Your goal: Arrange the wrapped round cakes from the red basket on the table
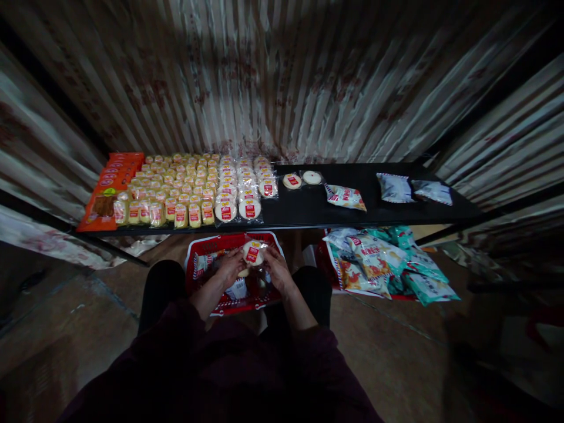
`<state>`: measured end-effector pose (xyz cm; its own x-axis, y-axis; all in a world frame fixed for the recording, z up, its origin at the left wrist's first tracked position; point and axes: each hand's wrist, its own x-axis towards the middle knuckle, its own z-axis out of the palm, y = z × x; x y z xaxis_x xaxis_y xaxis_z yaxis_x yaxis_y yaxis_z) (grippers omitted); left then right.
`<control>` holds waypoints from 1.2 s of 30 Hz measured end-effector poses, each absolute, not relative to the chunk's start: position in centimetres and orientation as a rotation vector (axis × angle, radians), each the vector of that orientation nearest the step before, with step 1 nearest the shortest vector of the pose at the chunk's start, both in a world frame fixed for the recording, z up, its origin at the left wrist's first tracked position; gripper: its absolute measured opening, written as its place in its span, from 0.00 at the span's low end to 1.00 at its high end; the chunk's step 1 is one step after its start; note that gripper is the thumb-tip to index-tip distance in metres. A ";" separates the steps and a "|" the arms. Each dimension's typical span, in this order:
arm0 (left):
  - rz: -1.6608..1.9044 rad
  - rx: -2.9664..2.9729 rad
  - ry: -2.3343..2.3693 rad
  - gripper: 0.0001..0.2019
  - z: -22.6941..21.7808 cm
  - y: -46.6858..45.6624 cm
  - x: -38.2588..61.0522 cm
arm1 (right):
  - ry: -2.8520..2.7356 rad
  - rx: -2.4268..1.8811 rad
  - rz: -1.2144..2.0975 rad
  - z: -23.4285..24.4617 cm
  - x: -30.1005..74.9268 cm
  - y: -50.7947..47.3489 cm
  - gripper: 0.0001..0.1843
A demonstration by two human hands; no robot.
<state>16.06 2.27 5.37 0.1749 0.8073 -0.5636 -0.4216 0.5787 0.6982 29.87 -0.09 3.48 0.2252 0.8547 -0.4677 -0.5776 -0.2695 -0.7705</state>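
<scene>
Between my two hands is a wrapped round cake [252, 253] with a red and yellow label, held over a red shopping basket [190, 258]. My left hand [229, 268] is closed at its left edge. At the right, my right hand [277, 269] pinches the clear wrapper. Part of another pale round piece [244, 272] shows below the cake; whether a hand holds it I cannot tell. Inside the basket lie a few packets [238, 288], partly hidden by my hands and forearms.
Ahead, a black shelf [304, 207] bears orange packets [106, 194], rows of small yellow wrapped cakes [176, 191], stacked round cakes [249, 208] and several snack bags [346, 197]. A second red basket [325, 258], at the right, overflows with snack bags [376, 255]. Corrugated sheeting [264, 76] stands behind.
</scene>
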 end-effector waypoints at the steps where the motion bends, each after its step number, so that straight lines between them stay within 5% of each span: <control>1: 0.926 0.406 1.061 0.06 5.5 2.1 16.3 | -0.320 -1.196 1.403 3.5 29.9 -0.2 0.22; 24: 1.027 0.724 1.195 0.11 7.1 1.4 18.8 | -0.447 -0.996 1.337 6.6 29.9 -1.8 0.22; 36: 1.174 1.391 1.449 0.03 8.7 0.8 19.1 | -0.462 -0.949 1.355 7.5 30.0 -2.1 0.18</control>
<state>19.12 0.77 8.71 -0.0832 0.9950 0.0553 0.2600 -0.0319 0.9651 30.04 -2.12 7.50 0.2036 0.9508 -0.2334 -0.6099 -0.0634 -0.7899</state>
